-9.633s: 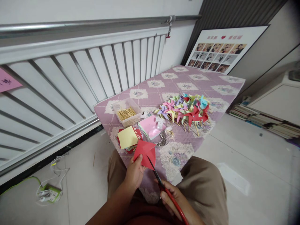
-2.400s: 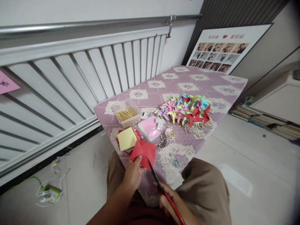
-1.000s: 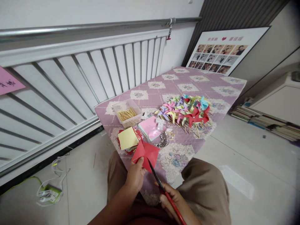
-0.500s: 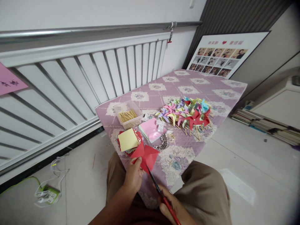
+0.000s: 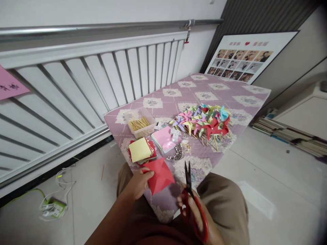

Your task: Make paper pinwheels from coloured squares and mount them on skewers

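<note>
My left hand (image 5: pixel 142 181) pinches the left edge of a red square of paper (image 5: pixel 161 175) above the near corner of the table. In my right hand (image 5: pixel 194 211) is a pair of red-handled scissors (image 5: pixel 188 180); their dark blades point up and away, a little apart, and clear of the paper. Just beyond the red paper lies a stack of coloured paper squares (image 5: pixel 140 149) with a yellow one on top. A pile of finished paper pinwheels (image 5: pixel 204 122) on sticks rests farther right.
A clear plastic box (image 5: pixel 150 130) holds many thin wooden sticks. Beside it lie pink paper sheets (image 5: pixel 163 136), a heap of small silvery pieces (image 5: pixel 176 153) and a small round container (image 5: pixel 186 146). A white radiator (image 5: pixel 114 75) runs along the left; a green power strip (image 5: pixel 57 207) is on the floor.
The scissors have come away from the red paper toward the right, and their blades have parted. The paper has turned in my left hand, which has shifted slightly left.
</note>
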A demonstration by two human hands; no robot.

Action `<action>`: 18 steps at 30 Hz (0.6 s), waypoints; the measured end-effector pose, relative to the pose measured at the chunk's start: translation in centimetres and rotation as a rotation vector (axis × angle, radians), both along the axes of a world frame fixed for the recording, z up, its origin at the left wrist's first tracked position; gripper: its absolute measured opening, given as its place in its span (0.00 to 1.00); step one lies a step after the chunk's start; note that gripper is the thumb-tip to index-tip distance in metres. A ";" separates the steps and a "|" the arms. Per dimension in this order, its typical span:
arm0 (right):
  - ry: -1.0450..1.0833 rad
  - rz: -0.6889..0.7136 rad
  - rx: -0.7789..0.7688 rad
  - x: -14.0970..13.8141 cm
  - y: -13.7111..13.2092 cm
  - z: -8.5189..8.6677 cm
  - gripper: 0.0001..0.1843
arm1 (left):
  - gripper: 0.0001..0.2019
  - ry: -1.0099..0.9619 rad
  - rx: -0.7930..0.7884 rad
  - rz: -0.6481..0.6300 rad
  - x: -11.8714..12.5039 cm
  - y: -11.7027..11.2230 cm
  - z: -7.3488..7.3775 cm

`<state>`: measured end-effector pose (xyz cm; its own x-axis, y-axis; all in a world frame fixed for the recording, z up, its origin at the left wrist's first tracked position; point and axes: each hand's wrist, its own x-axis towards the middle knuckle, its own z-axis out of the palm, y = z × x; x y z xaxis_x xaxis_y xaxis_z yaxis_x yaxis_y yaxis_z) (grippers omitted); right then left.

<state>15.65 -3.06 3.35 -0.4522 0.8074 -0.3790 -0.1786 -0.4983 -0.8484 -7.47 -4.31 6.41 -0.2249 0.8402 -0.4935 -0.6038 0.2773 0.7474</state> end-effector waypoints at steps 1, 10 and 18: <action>0.025 -0.026 -0.020 -0.1 0.2 0.5 0.28 | 0.14 0.003 0.001 -0.064 0.0 -0.2 0.0; -0.062 -0.026 0.064 -1.8 1.1 3.3 0.32 | 0.07 0.206 -0.018 -0.418 1.0 -1.3 0.2; -0.114 -0.073 0.103 -2.4 0.4 1.6 0.30 | 0.19 -0.221 0.139 -0.326 2.8 -1.5 -0.2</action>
<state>13.26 -2.66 4.95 -0.3498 0.8736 -0.3383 -0.1103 -0.3970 -0.9112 -4.64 -5.80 6.20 0.1623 0.9121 -0.3765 -0.6510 0.3857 0.6538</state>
